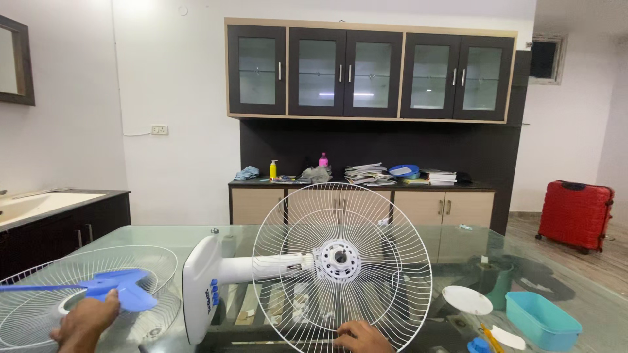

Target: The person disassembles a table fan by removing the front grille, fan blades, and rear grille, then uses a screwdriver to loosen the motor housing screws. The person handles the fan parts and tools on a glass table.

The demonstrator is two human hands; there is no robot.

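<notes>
White wire rear guard (342, 260) stands upright on the glass table (163, 234), fixed to the fan's motor body (216, 278) lying on its side. I judge this mid-disassembly. My right hand (362, 338) pinches the guard's lower rim; my left hand (85, 321) holds the blue fan blade (118, 287) over the loose front guard (78, 287). Both wrists are cut off, fingers partly hidden.

We are seeing two bottles standing on the dark counter (477, 187) against the back wall, toward its left end: a yellow squeeze bottle (273, 170) and, further right, a pink bottle (323, 160). A small blue label (209, 300) is showing on the fan's white base, at the glass table's front edge.
</notes>
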